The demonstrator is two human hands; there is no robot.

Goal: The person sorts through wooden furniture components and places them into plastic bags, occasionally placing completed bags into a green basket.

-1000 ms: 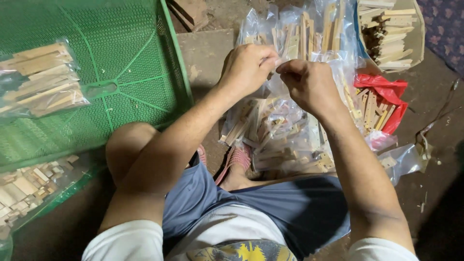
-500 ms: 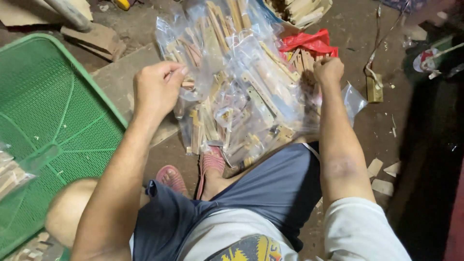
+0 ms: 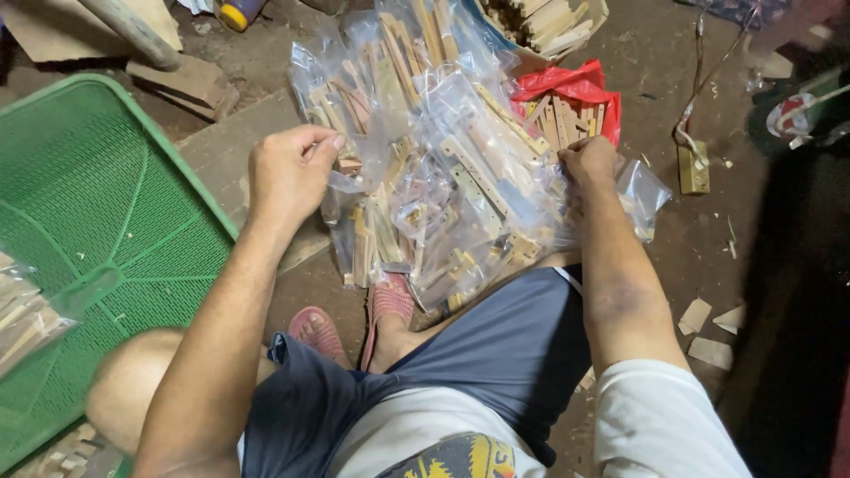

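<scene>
Left hand [image 3: 288, 173] grip pinches the edge of a clear plastic bag of pale wooden sticks [image 3: 372, 190] lying rightward on the floor pile; right hand [image 3: 589, 164] fingers curled into the far side, hold unclear.

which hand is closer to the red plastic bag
Right. The right hand rests on the clear packets just below the red plastic bag; the left hand is far across the pile, nearer the green tray.
</scene>
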